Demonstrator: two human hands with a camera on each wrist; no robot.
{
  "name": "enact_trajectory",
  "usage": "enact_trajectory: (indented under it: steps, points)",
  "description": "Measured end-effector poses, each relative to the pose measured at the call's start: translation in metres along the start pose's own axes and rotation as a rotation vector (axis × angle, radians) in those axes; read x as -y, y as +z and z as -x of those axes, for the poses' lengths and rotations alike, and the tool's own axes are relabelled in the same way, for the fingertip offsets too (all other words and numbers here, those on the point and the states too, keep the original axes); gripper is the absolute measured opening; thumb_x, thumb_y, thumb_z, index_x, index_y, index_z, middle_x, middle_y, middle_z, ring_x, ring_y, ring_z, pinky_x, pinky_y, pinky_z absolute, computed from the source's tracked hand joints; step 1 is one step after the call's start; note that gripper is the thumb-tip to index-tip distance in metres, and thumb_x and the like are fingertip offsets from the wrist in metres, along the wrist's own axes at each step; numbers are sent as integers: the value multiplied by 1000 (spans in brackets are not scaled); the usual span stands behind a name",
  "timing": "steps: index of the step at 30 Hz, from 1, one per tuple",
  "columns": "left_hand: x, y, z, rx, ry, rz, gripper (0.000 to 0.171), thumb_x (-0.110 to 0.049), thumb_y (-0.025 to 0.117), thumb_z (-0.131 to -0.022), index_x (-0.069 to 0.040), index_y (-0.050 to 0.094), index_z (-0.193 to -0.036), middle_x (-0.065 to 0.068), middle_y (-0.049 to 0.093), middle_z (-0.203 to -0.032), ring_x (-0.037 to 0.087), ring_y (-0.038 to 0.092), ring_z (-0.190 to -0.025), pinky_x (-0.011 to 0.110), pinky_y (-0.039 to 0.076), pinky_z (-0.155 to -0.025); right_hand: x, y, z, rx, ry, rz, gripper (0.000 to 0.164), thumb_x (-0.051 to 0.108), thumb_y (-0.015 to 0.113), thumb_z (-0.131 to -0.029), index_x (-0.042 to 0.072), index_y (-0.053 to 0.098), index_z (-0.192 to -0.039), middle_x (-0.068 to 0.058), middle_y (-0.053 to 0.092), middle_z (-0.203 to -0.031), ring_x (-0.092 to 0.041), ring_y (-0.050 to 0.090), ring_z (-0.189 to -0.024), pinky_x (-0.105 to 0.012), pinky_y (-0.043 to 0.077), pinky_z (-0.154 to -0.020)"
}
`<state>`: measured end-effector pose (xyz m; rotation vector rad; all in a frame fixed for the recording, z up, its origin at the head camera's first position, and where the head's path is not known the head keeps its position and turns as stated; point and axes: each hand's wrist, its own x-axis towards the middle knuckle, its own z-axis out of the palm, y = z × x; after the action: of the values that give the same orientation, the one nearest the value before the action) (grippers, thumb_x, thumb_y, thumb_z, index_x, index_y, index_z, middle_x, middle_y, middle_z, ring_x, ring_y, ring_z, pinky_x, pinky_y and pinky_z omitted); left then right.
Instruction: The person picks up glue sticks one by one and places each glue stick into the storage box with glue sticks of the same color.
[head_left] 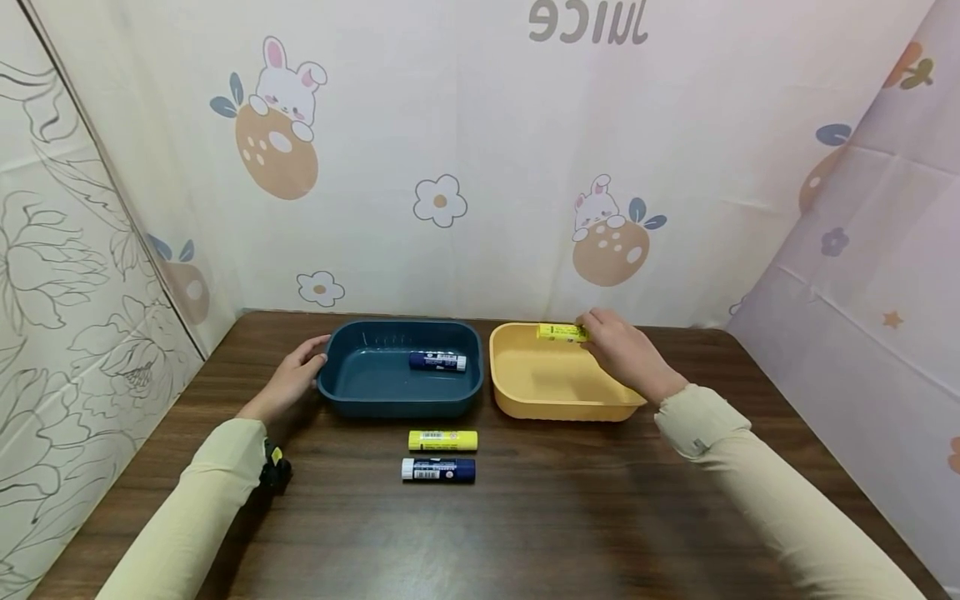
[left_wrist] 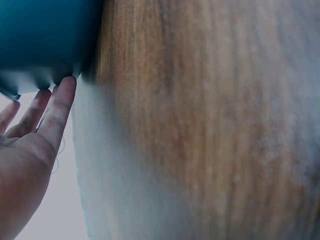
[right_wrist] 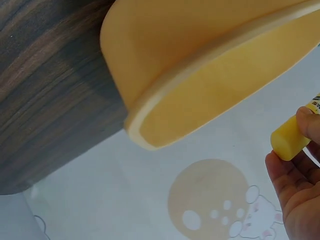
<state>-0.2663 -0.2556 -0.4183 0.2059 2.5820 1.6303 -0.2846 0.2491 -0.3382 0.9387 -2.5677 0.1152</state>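
Observation:
My right hand (head_left: 622, 354) pinches a yellow glue stick (head_left: 561, 332) by one end, over the yellow tray (head_left: 567, 412). In the right wrist view, thumb and fingertips hold the yellow cap end of that glue stick (right_wrist: 288, 141), beside the tray's rim. My left hand (head_left: 292, 379) is at the left side of the dark blue tray (head_left: 397, 409); in the left wrist view, its extended fingers (left_wrist: 59, 110) touch the tray's outer wall. Inside the blue tray lies a dark blue glue stick (head_left: 437, 361) with a white cap.
In front of the blue tray, another yellow glue stick (head_left: 442, 441) and another dark blue one (head_left: 438, 470) lie side by side on the brown wooden table (head_left: 525, 533). A small black object (head_left: 275, 468) is at the left wrist. Behind the table hangs a printed curtain (head_left: 495, 125).

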Motion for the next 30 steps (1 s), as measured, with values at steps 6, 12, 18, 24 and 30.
enact_trajectory:
  steps: [6,12,18,24,30]
  points:
    - [-1,0,1,2,-2,-2,52,-23,32,-104,-2,20,-150,31,37,-138,42,44,-119,48,48,-89,-10,8,-4,37,53,-2,23,0,71,-83,-2,58,-102,-13,57,-93,-32,55,-88,-45,49,-71]
    - [-1,-1,1,-1,-10,-1,52,-22,32,-104,-1,20,-150,31,36,-139,42,44,-119,49,47,-91,-19,17,-5,43,78,-16,22,-2,71,-82,-2,59,-100,-14,57,-91,-34,54,-88,-46,48,-73]
    - [0,0,0,-6,-5,4,51,-21,33,-104,-1,21,-150,31,38,-138,41,46,-116,44,49,-89,-24,28,-1,79,132,-19,21,-2,70,-83,-3,58,-100,-16,56,-92,-34,54,-89,-46,48,-73]
    - [2,0,-1,-12,6,-4,51,-21,33,-104,0,23,-149,31,40,-135,39,48,-113,38,51,-85,-24,36,6,130,178,-9,21,0,70,-84,-4,57,-101,-17,55,-93,-34,55,-89,-45,49,-69]
    - [2,0,-1,-11,7,-1,51,-21,33,-104,-1,22,-149,31,40,-134,38,47,-113,39,51,-86,-26,44,11,138,183,-13,22,0,70,-83,-4,57,-101,-17,55,-92,-36,55,-88,-46,48,-71]
